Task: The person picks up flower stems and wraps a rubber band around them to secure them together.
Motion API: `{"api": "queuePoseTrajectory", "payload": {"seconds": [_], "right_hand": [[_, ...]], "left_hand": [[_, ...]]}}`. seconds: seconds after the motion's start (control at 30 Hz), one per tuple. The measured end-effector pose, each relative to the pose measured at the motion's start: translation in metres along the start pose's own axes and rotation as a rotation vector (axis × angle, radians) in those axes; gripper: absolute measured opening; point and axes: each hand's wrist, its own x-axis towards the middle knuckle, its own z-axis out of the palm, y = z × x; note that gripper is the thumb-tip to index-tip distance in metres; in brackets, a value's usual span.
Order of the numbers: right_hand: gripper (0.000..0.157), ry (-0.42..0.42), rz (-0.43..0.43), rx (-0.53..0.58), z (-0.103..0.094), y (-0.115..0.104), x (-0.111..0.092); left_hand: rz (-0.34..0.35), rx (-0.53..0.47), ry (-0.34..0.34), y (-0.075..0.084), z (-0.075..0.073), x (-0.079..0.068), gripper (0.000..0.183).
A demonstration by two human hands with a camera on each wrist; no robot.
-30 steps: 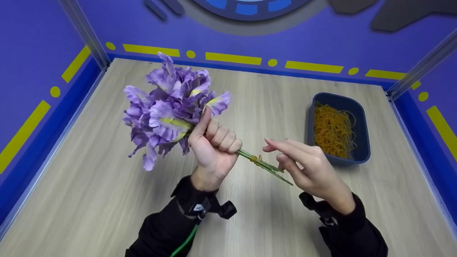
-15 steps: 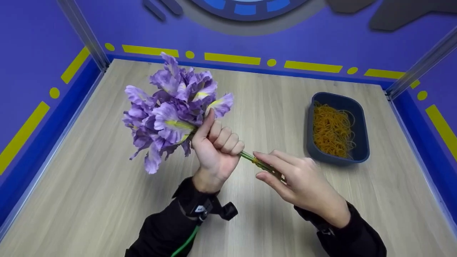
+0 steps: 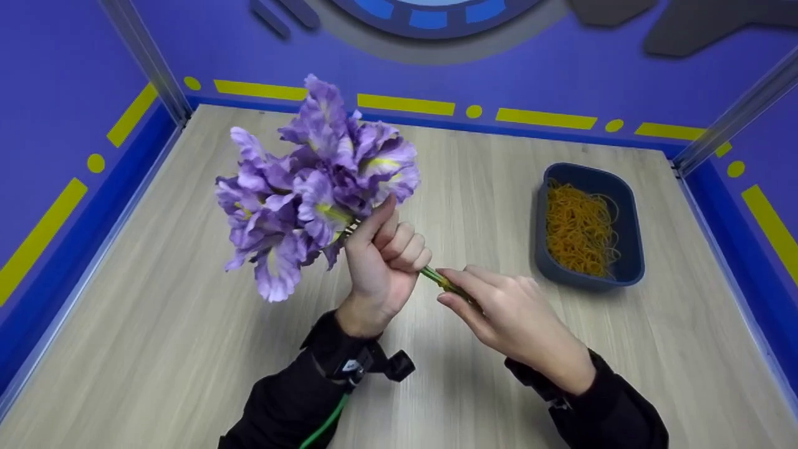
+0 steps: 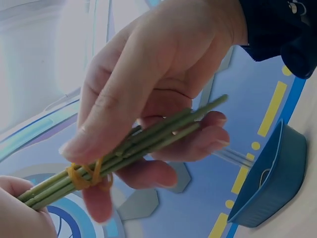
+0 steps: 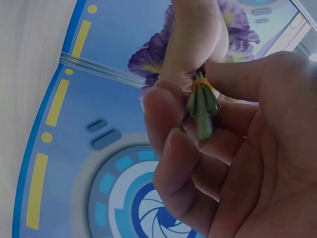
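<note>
My left hand (image 3: 386, 268) grips a bunch of purple irises (image 3: 318, 181) by the stems, thumb up beside the blooms. Yellow shows inside several petals. Below that fist the green stems (image 4: 143, 141) stick out, with an orange rubber band (image 4: 81, 178) wound around them. My right hand (image 3: 523, 318) holds the lower stems, its thumb (image 4: 104, 114) along one side by the band and its fingers behind. The cut ends (image 5: 203, 124) show between the curled fingers in the right wrist view. In the head view the right hand hides most of the stem ends.
A dark blue plastic box (image 3: 638, 249) holds a heap of orange rubber bands (image 3: 576, 231) at the right of the wooden tabletop (image 3: 156, 324). Blue-purple panels (image 3: 542, 68) with yellow marks wall in the back and both sides.
My right hand has moved left and closed around the stem ends near the band. The left hand has shifted slightly right, and the blooms have turned and tipped upward.
</note>
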Motion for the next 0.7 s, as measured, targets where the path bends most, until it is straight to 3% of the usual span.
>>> {"api": "queuePoseTrajectory", "payload": {"seconds": [0.1,0.23,0.47,0.7], "right_hand": [[0.012,-0.014,0.023,-0.021,0.0022,0.0005,0.0005],[0.013,-0.017,0.042,-0.030,0.0039,0.0011,0.0004],[0.018,-0.042,0.080,-0.041,0.0042,0.0015,0.0010],[0.018,-0.065,0.116,-0.056,0.0056,0.0038,-0.0003]], "left_hand": [[-0.020,0.060,0.035,-0.0003,0.0005,0.0011,0.050],[-0.049,0.130,0.078,-0.0006,0.0016,0.0027,0.044],[-0.084,0.245,0.064,-0.0012,0.0018,0.0036,0.037],[-0.129,0.348,0.105,-0.0010,0.0004,0.0061,0.033]]}}
